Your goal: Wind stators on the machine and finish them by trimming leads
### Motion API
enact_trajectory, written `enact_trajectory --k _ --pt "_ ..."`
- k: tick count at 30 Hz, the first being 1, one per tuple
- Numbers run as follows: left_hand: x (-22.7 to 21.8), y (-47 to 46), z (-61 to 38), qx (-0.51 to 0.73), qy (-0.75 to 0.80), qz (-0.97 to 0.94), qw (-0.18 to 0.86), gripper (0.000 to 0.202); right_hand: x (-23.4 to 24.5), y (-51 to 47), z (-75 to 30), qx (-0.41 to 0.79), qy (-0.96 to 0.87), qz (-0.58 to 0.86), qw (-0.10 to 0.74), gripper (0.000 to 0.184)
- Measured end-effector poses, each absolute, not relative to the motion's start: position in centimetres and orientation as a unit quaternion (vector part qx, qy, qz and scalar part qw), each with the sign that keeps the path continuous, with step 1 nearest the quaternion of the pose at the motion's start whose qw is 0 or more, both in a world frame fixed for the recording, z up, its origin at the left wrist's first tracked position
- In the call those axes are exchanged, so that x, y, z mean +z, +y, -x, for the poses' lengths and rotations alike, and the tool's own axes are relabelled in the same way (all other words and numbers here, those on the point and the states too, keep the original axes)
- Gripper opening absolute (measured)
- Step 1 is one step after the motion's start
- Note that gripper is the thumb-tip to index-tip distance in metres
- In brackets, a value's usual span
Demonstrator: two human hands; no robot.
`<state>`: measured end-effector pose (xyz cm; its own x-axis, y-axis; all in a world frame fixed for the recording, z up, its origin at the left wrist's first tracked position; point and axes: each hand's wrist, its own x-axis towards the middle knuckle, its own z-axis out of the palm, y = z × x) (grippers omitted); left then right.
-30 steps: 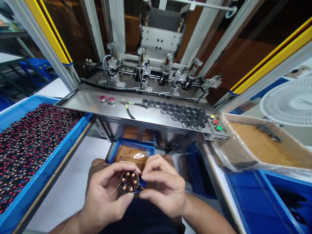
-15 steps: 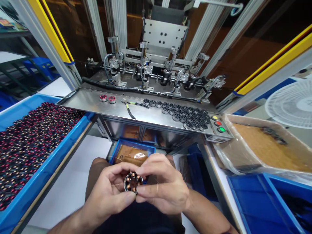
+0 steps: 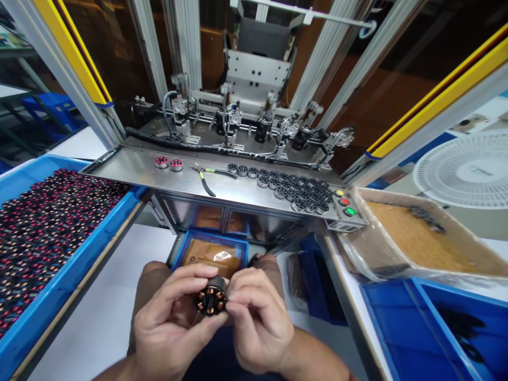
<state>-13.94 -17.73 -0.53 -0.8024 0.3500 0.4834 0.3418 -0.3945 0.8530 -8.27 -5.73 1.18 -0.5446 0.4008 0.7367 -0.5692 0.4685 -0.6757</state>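
Observation:
Both my hands hold one small round stator [image 3: 211, 300] with copper coils, low in the middle of the view above my lap. My left hand [image 3: 169, 323] grips it from the left with thumb and fingers curled round its rim. My right hand [image 3: 257, 323] pinches its right edge with thumb and forefinger. Its coil face points up at me. A thin copper wire end trails from it, hard to make out.
A blue bin [image 3: 79, 259] of wound stators sits at left. The steel shelf [image 3: 135, 172] carries two red stators [image 3: 169, 163], cutters [image 3: 206, 177], several black empty cores [image 3: 296, 190] and three buttons [image 3: 344, 201]. Behind stands the winding machine [image 3: 254, 121]. A cardboard tray [image 3: 416, 241] and blue bins [image 3: 428, 333] lie right.
My hands with the stator sank lower and drew closer together; the stator has turned a little between my fingers. The view shifted slightly left.

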Motion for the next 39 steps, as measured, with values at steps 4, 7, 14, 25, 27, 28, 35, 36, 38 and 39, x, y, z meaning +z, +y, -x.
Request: enact_trajectory --k 4,7,14,25,27,28,35,36,38,39 --pt "-0.3 -18.1 14.0 0.787 0.55 -0.235 0.148 0.054 0.7 -5.9 8.3 0.536 -0.717 -0.035 0.444 0.012" --pt "-0.1 -18.8 14.9 0.753 0.544 -0.225 0.295 0.06 0.5 -5.4 8.3 0.539 -0.723 -0.049 0.429 0.011" --pt "-0.3 -19.6 15.7 0.721 0.504 -0.263 0.396 0.033 1.1 -4.1 8.1 0.537 -0.75 -0.063 0.382 0.011" --pt "-0.7 -19.6 16.0 0.795 0.397 -0.244 0.387 0.028 2.0 -3.8 7.5 0.515 -0.772 -0.019 0.371 0.012" --pt "-0.6 -19.7 16.1 0.806 0.403 -0.251 0.352 0.016 2.1 -3.7 7.6 0.528 -0.768 -0.013 0.362 0.011" --pt "-0.5 -19.6 16.1 0.815 0.398 -0.247 0.34 0.013 2.1 -3.7 7.7 0.534 -0.765 -0.018 0.36 0.011" --pt "-0.7 -18.3 15.8 0.792 0.409 -0.22 0.396 0.049 2.2 -2.5 7.8 0.491 -0.786 -0.108 0.359 0.008" --pt "-0.7 -18.3 15.7 0.765 0.413 -0.226 0.438 0.046 2.3 -2.3 7.7 0.481 -0.79 -0.117 0.362 0.007" --pt "-0.6 -18.2 15.6 0.727 0.414 -0.23 0.498 0.033 2.3 -2.1 7.6 0.46 -0.798 -0.127 0.369 0.006" --pt "-0.5 -18.2 15.5 0.724 0.414 -0.225 0.503 0.028 2.3 -2.0 7.5 0.45 -0.802 -0.127 0.37 0.006"
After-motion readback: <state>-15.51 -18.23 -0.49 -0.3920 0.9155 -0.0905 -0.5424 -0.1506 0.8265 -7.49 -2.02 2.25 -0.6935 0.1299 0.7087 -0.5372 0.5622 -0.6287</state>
